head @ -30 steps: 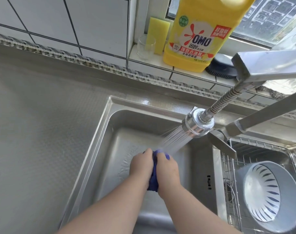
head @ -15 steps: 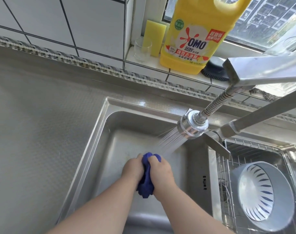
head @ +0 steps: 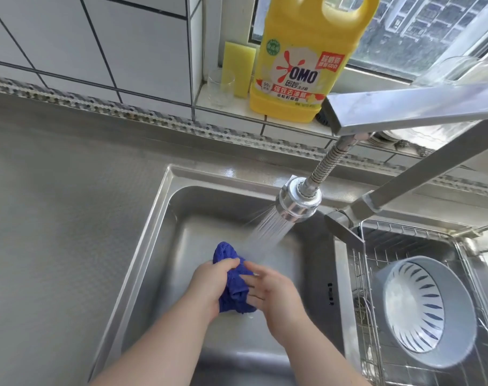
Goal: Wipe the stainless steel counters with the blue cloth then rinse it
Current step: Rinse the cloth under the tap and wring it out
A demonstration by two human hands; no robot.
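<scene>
The blue cloth (head: 233, 280) is bunched up over the left sink basin (head: 164, 227), just below the running spray from the faucet head (head: 298, 203). My left hand (head: 209, 285) grips the cloth from the left, thumb curled over its top. My right hand (head: 273, 291) presses against the cloth's right side with its fingers fairly straight. The water stream falls just past the cloth's upper right. The stainless steel counter (head: 56, 218) stretches to the left of the sink.
A wire rack with a grey-white colander (head: 424, 310) fills the right basin. On the window ledge stand a yellow detergent jug (head: 301, 65), a yellow sponge (head: 238, 69) and a clear glass (head: 220, 87). The faucet arm (head: 421, 112) crosses overhead at right.
Both hands were clenched tight round the cloth; now my right hand has loosened with its fingers straighter, and more of the cloth shows above my left hand.
</scene>
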